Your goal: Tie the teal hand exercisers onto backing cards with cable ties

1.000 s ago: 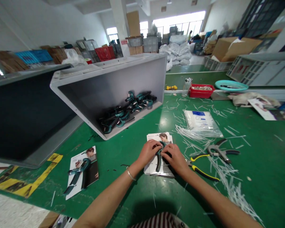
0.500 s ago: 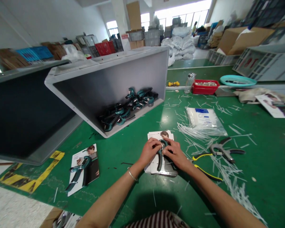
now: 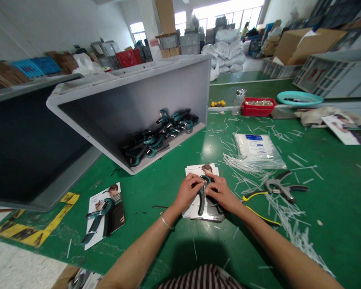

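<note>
Hands first: my left hand (image 3: 190,190) and right hand (image 3: 221,193) are both closed around the top of a teal hand gripper (image 3: 202,196), fingertips pinching its head from either side. The gripper lies on a stack of printed cards (image 3: 203,204), which sits on the green surface (image 3: 333,192) right in front of me. Compared with a second ago almost nothing has shifted; the hands have only drawn a touch closer on the gripper's head, so I judge the fastening of gripper to card is in progress, not finished. To my left lies a card with a gripper already mounted (image 3: 104,214). Yellow-handled pliers (image 3: 260,206) lie just right of my right wrist, among scattered white plastic ties (image 3: 249,166). Beyond, a tipped grey bin (image 3: 132,96) holds more loose grippers (image 3: 159,134).
</note>
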The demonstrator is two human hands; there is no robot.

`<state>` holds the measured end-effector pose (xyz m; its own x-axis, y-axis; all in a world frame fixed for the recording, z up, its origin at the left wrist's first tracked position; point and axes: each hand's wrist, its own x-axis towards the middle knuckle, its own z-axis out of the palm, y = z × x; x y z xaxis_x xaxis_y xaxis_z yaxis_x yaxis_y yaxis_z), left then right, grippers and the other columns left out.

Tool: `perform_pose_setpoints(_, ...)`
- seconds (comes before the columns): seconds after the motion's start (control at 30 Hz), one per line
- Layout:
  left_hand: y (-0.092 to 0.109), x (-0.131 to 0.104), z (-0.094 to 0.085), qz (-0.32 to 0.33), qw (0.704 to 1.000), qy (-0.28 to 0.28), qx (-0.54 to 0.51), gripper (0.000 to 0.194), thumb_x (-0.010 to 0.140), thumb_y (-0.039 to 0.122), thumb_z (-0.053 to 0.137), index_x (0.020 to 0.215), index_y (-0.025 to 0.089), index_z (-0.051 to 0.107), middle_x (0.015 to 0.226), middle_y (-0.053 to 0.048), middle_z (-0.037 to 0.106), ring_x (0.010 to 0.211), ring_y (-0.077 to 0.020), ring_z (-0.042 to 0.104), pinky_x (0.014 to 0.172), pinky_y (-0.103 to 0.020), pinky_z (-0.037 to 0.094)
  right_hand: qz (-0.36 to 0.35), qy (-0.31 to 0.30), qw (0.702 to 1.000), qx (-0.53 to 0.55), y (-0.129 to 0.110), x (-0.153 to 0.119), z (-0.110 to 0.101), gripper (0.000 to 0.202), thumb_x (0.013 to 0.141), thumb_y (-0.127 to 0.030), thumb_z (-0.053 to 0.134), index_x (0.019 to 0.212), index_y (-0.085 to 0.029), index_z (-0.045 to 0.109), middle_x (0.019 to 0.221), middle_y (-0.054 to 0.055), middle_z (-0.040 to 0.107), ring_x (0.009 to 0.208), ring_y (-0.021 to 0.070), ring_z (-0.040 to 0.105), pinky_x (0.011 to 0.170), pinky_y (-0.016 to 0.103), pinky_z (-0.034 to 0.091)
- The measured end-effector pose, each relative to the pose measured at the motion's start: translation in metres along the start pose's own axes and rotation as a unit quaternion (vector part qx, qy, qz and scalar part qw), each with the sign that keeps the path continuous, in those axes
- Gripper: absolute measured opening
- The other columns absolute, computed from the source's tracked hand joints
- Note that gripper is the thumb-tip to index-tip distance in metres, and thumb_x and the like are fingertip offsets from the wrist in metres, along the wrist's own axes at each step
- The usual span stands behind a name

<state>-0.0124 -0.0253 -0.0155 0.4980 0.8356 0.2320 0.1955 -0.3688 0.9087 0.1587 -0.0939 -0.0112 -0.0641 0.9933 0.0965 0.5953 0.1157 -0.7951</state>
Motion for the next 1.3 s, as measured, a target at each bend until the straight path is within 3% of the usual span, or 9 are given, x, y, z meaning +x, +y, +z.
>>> perform_pose_setpoints(0.27, -0.001, -0.006, -0.005, 0.016, 0.999, -0.028, -0.012, 0.012, 0.086, 0.025, 0.063, 0.087, 0.019, 0.073, 0.096, -0.006, 0.064, 0.096, -0.0184, 0.061, 0.091, -0.032, 0.047, 0.007, 0.043, 0.999, 0.013, 0.006, 0.004, 0.008, 0.024, 0.091, -0.04, 0.056, 0.081, -0.024, 0.071, 0.14, 0.005, 0.054, 0.133, 0.0283, 0.04, 0.11, 0.049, 0.026)
perform_pose_setpoints(0.4, -0.002, -0.002, -0.011, -0.041, 0.998, -0.024, -0.045, 0.018, 0.088, 0.031, 0.061, 0.086, 0.016, 0.072, 0.091, -0.006, 0.067, 0.09, -0.0183, 0.062, 0.087, -0.031, 0.047, 0.012, 0.06, 0.998, 0.016, 0.006, 0.008, 0.009, 0.028, 0.092, -0.04, 0.054, 0.077, -0.022, 0.069, 0.131, 0.007, 0.06, 0.126, 0.028, 0.046, 0.107, 0.048, 0.029)
perform_pose_setpoints(0.53, 0.009, 0.005, -0.004, -0.074, 0.997, 0.022, -0.012, 0.014, 0.085, 0.027, 0.063, 0.078, 0.016, 0.068, 0.08, -0.003, 0.065, 0.079, -0.0159, 0.059, 0.077, -0.029, 0.046, -0.011, 0.06, 0.998, 0.031, 0.011, 0.009, 0.009, 0.02, 0.091, -0.033, 0.053, 0.102, -0.023, 0.067, 0.133, 0.007, 0.059, 0.127, 0.0262, 0.047, 0.108, 0.047, 0.03)
perform_pose_setpoints(0.67, 0.032, -0.007, 0.015, 0.027, 0.991, 0.051, 0.12, 0.014, 0.089, 0.021, 0.057, 0.077, 0.019, 0.063, 0.085, -0.002, 0.064, 0.089, -0.0181, 0.057, 0.09, -0.035, 0.043, -0.021, 0.101, 0.994, 0.037, 0.014, 0.006, 0.013, 0.035, 0.089, -0.028, 0.053, 0.122, -0.022, 0.057, 0.13, 0.009, 0.06, 0.124, 0.0256, 0.049, 0.106, 0.045, 0.033)
perform_pose_setpoints(0.9, 0.03, -0.065, 0.013, 0.174, 0.921, -0.105, 0.332, 0.018, 0.094, 0.014, 0.046, 0.087, 0.017, 0.062, 0.093, -0.007, 0.064, 0.095, -0.0216, 0.053, 0.094, -0.042, 0.039, -0.028, 0.119, 0.992, 0.03, 0.012, 0.011, 0.022, 0.039, 0.085, -0.021, 0.056, 0.123, -0.022, 0.057, 0.131, 0.009, 0.06, 0.124, 0.0256, 0.049, 0.105, 0.046, 0.034)
perform_pose_setpoints(0.97, 0.027, -0.075, 0.007, 0.16, 0.922, -0.104, 0.338, 0.017, 0.095, 0.017, 0.047, 0.093, 0.019, 0.063, 0.099, -0.007, 0.064, 0.102, -0.0223, 0.052, 0.096, -0.042, 0.038, -0.044, 0.117, 0.992, 0.029, 0.01, 0.013, 0.023, 0.036, 0.086, -0.02, 0.055, 0.121, -0.022, 0.058, 0.132, 0.009, 0.059, 0.126, 0.0255, 0.049, 0.106, 0.047, 0.032)
perform_pose_setpoints(1.03, 0.027, -0.081, 0.001, 0.115, 0.934, -0.055, 0.334, 0.016, 0.093, 0.027, 0.055, 0.106, 0.02, 0.061, 0.112, -0.009, 0.061, 0.111, -0.025, 0.05, 0.098, -0.044, 0.037, -0.059, 0.123, 0.99, 0.019, 0.005, 0.01, 0.021, 0.03, 0.089, -0.021, 0.053, 0.118, -0.023, 0.06, 0.133, 0.009, 0.059, 0.127, 0.0255, 0.048, 0.106, 0.048, 0.031)
perform_pose_setpoints(1.17, 0.028, -0.087, -0.011, 0.016, 0.935, 0.021, 0.354, 0.049, 0.079, 0.043, 0.072, 0.116, 0.017, 0.054, 0.118, -0.013, 0.055, 0.111, -0.03, 0.049, 0.096, -0.047, 0.039, -0.111, 0.065, 0.99, -0.055, -0.017, -0.013, 0.007, 0.016, 0.096, -0.024, 0.049, 0.102, -0.021, 0.064, 0.109, 0.008, 0.067, 0.108, 0.0234, 0.055, 0.096, 0.042, 0.036)
perform_pose_setpoints(1.3, 0.026, -0.085, -0.022, -0.022, 0.935, -0.029, 0.354, 0.017, 0.083, 0.03, 0.066, 0.095, 0.019, 0.06, 0.095, -0.006, 0.056, 0.097, -0.0251, 0.053, 0.089, -0.042, 0.041, -0.155, -0.038, 0.966, -0.203, -0.042, -0.035, 0.003, 0.016, 0.095, -0.028, 0.053, 0.089, -0.019, 0.065, 0.088, 0.008, 0.066, 0.091, 0.0245, 0.052, 0.085, 0.04, 0.037)
